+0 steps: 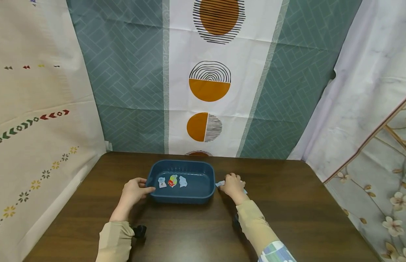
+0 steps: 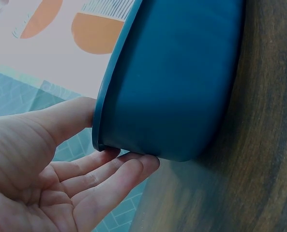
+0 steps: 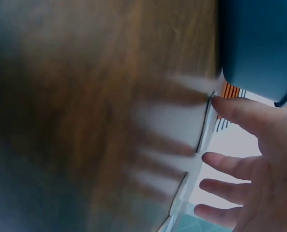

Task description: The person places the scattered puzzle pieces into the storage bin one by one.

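Observation:
A dark blue plastic basin (image 1: pixel 190 199) stands on the table, with three small torn-looking pieces inside: a pale one with a red mark (image 1: pixel 162 182), a yellow-green and red one (image 1: pixel 172 181) and a pale blue one (image 1: pixel 183 181). My left hand (image 1: pixel 133 191) pinches the basin's left end, thumb over the rim (image 2: pixel 100 101) and fingers against the outer wall. Right of the basin, my right hand (image 1: pixel 234 187) is over more pale flat pieces (image 1: pixel 220 183). In the right wrist view its thumb touches one thin piece (image 3: pixel 205 123), fingers spread; another piece (image 3: pixel 179 193) lies below.
The brown wooden table (image 1: pixel 176 233) extends around the basin. A patterned cloth (image 1: pixel 137 91) hangs behind it, with more cloth on the left (image 1: pixel 42 145) and right (image 1: pixel 360 145). A black device (image 1: pixel 139 231) sits at my left wrist.

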Demonstrator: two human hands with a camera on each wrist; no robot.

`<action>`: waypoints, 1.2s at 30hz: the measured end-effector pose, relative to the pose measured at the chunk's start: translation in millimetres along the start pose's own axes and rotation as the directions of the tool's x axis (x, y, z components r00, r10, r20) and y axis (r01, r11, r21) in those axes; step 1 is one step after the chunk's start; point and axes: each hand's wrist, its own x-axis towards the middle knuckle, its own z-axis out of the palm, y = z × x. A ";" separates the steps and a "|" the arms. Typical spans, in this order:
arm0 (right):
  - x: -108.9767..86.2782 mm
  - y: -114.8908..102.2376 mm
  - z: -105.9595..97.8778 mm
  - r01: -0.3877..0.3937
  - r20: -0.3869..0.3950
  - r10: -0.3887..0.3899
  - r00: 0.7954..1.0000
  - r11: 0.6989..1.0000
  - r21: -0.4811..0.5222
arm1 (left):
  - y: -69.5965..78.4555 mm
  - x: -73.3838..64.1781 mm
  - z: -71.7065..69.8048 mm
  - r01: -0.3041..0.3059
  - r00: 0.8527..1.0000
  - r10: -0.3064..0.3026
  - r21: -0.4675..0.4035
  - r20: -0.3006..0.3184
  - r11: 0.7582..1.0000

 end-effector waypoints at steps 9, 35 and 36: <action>-1.9 -4.9 2.3 -0.012 -0.007 0.012 1.000 1.000 -0.023 | 1.0 0.2 0.4 -0.002 1.000 0.002 0.002 -0.007 1.000; 1.8 0.0 -1.7 -0.032 0.012 0.032 0.999 0.999 -0.008 | -0.9 0.8 1.2 -0.012 1.000 0.012 -0.005 -0.008 1.000; 1.7 0.1 -4.4 -0.034 0.010 0.034 0.999 0.999 0.000 | -1.0 0.9 1.0 -0.013 1.000 0.013 -0.005 -0.009 1.000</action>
